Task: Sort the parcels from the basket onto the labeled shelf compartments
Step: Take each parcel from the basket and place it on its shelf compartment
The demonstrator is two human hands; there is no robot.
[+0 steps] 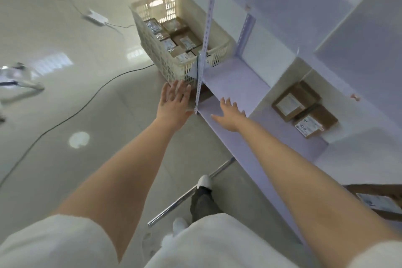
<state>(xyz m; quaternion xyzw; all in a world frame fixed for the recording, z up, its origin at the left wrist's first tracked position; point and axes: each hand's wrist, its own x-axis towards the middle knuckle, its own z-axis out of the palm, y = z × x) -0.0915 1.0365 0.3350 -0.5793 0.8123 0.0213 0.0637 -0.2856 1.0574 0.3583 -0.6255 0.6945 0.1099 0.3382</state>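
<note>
We see both arms stretched out straight ahead and down, forearms bare, white sleeves point(65, 239) bunched up near the elbows. The left hand point(174, 103) is back-up and flat, its fingers point(178, 89) straight and lying close together, tips at the near corner of the basket point(156, 54) — we cannot tell if they touch it. It holds nothing. The right hand point(228, 116) is also back-up, fingers point(228, 102) straight and fanned apart, thumb out to the left, holding nothing. It sits over the front edge of the lilac shelf point(235, 80), just right of the perforated upright post point(204, 35); whether it makes contact is unclear. The two hands are near each other with the post between them. The basket stands on the floor against the left end of the shelf, and the parcels point(185, 41) in it are brown boxes with white labels, packed side by side across its bottom. Two more are on the shelf already — a larger shelved parcel point(293, 102) and a smaller shelved parcel point(313, 124), touching each other in the compartment to the right of the right hand, behind a white divider. A black cable point(87, 102) runs across the glossy floor to the left. Below the arms we see one white shoe point(204, 181) and a dark trouser leg.
</note>
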